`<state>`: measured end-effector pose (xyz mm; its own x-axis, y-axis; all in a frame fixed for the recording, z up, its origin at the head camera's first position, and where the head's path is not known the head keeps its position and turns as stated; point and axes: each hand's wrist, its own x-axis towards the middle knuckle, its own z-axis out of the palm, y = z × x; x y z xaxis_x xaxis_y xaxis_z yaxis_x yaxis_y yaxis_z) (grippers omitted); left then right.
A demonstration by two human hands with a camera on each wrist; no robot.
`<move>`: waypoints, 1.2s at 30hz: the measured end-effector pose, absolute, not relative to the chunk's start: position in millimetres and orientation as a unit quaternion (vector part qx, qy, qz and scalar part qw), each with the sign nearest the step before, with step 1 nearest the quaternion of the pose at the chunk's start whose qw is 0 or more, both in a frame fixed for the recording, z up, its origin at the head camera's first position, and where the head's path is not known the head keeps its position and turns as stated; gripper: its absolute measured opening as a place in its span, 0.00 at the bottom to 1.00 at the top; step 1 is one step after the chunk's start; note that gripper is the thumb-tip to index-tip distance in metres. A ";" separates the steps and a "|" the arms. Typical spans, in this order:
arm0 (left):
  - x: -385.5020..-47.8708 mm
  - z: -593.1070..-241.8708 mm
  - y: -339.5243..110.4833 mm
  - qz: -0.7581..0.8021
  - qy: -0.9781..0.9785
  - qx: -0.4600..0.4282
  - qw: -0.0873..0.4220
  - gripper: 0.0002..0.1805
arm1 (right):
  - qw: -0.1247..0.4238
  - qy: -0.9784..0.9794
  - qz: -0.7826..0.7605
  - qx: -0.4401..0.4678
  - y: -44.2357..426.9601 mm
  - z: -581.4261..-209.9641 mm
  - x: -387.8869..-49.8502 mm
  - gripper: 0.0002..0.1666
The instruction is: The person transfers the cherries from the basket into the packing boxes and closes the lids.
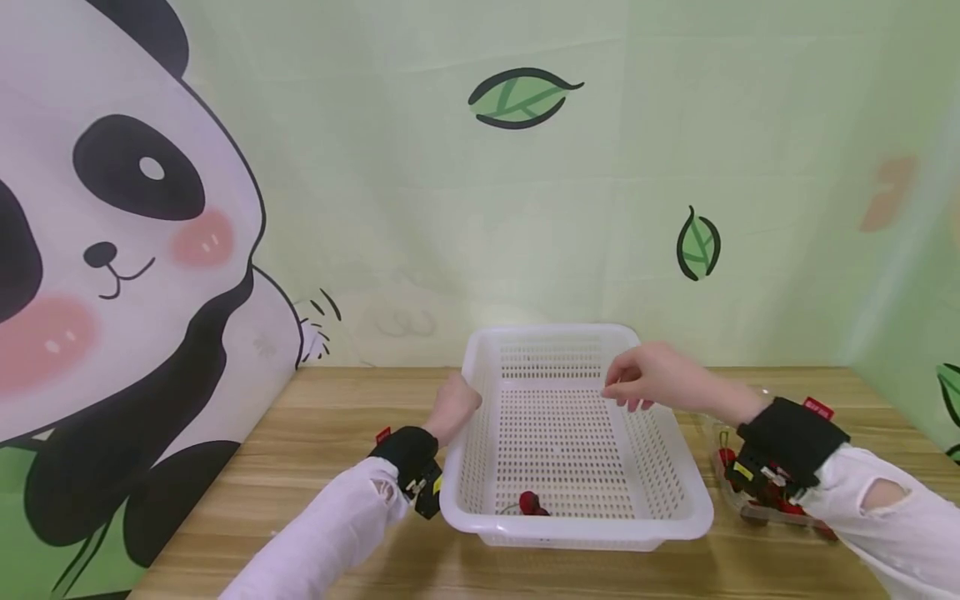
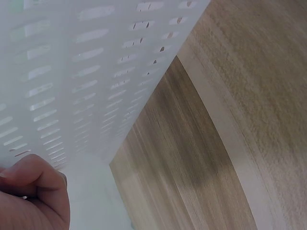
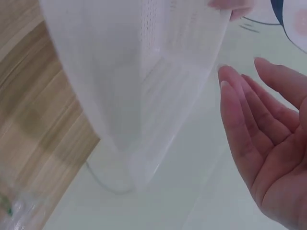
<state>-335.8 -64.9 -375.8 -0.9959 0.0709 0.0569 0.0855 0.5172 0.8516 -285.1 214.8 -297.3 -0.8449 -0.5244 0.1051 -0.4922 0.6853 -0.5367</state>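
A white plastic basket (image 1: 577, 527) with slotted sides stands on the wooden table. Dark red cherries (image 1: 529, 502) lie in its near left corner, one with a stem. My left hand (image 1: 454, 405) grips the basket's left rim with curled fingers; the left wrist view has the thumb (image 2: 29, 170) against the slotted side. Over the right part of the basket hovers my right hand (image 1: 651, 375). In the right wrist view its fingers (image 3: 237, 120) are gently bent, thumb apart from them, and nothing shows between them.
To the right of the basket, a clear plastic box (image 1: 738, 498) of cherries sits partly hidden beneath my right wrist. Behind the wooden table (image 1: 360, 408) hangs a pale green cloth (image 1: 405, 208) printed with a panda and leaves.
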 end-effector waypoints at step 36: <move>-333.5 -374.1 -64.0 -0.504 -0.862 -0.049 0.006 0.16 | 0.154 0.873 -0.151 -0.437 110.2 -339.0 -290.2 0.10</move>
<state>-333.5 -64.0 -374.1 -0.9952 0.0776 0.0601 0.0905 0.4869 0.8688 -290.2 110.2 -339.0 -0.5706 -0.8097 -0.1369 -0.7171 0.5725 -0.3975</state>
